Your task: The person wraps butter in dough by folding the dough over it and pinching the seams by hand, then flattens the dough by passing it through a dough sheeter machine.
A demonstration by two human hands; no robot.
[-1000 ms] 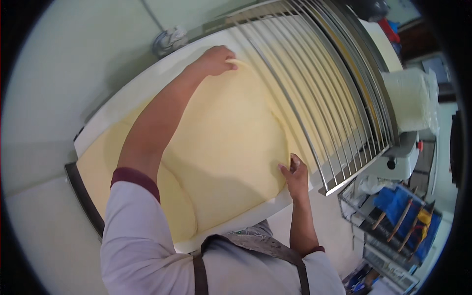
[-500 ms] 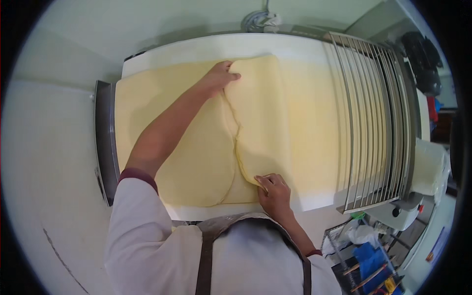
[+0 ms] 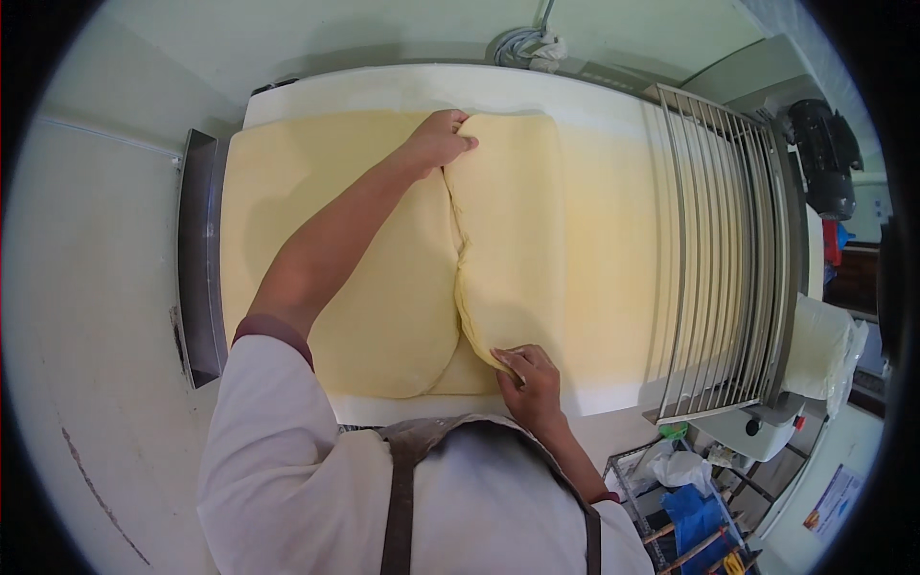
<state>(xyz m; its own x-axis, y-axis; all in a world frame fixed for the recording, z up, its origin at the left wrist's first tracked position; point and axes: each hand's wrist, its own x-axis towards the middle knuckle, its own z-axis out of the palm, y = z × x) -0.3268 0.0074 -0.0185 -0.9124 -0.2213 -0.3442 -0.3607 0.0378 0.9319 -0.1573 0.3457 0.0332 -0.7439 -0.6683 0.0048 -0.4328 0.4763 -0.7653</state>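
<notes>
A broad pale-yellow sheet of dough lies over the white work surface, with its right part folded back on itself. My left hand pinches the far corner of the folded dough flap, thumb on top. At the near corner of the same flap my right hand grips the edge between thumb and fingers. Between the hands the flap's uneven edge runs beside the curved edge of the left part. Near my right hand a narrow gap between the two edges shows a lower layer.
A metal bar guard rises over the right end of the white surface. A dark metal tray end borders the left. Beyond the far edge hangs a coiled cable. At lower right stands a rack with bags and tools.
The view has shifted slightly. Both hands keep hold of the same two corners, and the dough flap lies almost as before, its edge close beside the left part.
</notes>
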